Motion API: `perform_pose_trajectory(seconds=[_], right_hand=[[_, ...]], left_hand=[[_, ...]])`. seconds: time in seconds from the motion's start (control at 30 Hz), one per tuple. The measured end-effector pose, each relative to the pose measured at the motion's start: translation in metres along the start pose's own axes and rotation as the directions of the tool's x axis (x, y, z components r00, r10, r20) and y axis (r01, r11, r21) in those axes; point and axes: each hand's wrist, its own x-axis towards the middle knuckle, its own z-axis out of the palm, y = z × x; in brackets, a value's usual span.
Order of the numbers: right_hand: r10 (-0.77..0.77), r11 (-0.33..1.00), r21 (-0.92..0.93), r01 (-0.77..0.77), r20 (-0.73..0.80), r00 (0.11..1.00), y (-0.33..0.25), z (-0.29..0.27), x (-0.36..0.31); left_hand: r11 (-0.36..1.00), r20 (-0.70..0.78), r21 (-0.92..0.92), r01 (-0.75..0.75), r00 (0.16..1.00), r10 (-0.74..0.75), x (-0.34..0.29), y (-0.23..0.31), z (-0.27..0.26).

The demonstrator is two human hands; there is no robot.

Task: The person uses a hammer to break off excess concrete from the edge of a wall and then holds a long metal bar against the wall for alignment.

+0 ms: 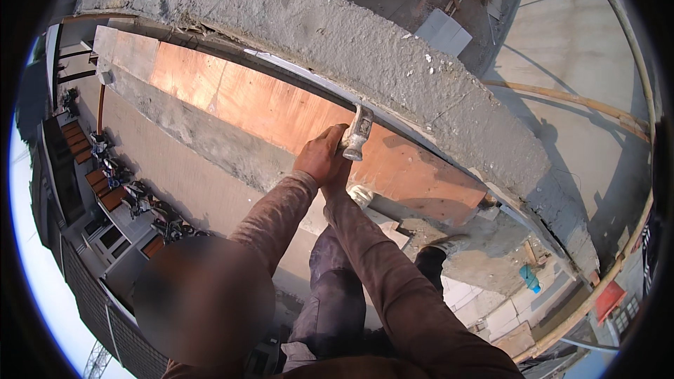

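Observation:
A worn metal hammer (357,135) stands out just past my hands, its claw toward the wall and its round face toward me. My left hand (319,157) is closed in a fist right behind the hammer head. Pressed against it, my right hand (340,171) is closed at the same place, with most of its fingers hidden behind the left one. Both hands hide the handle. Below the hammer runs a long orange-brown plywood board (267,102), lying along the foot of a rough concrete wall edge (302,24).
Bamboo poles (572,98) cross the right side. A small blue object (530,278) and a red object (609,300) lie at the lower right. My shoe (430,267) is near the board. Far below on the left, several motorbikes (140,200) stand along a paved yard (168,144).

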Motion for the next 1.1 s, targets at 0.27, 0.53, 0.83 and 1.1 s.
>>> perform_pose_trajectory(seconds=[0.27, 0.53, 0.83, 1.1], right_hand=[[-0.096, 0.939, -0.333, 0.091, 0.000, 0.995, 0.022, 0.006, 0.047], [-0.151, 0.614, -0.753, 0.234, 0.180, 0.972, -0.030, -0.012, 0.000], [0.111, 0.583, -0.807, 0.093, 0.193, 0.975, -0.082, -0.014, -0.078], [0.009, 0.614, -0.778, 0.130, 0.172, 0.985, -0.074, -0.037, -0.051]], left_hand=[[0.987, 0.122, 0.159, 0.004, 0.992, -0.024, 0.040, -0.028, -0.001], [0.898, 0.284, 0.419, 0.131, 0.921, -0.267, 0.030, 0.026, -0.014], [0.910, 0.385, 0.376, 0.175, 0.864, -0.325, -0.015, 0.073, -0.051], [0.985, 0.084, -0.064, 0.163, 0.984, -0.157, -0.024, 0.053, -0.042]])
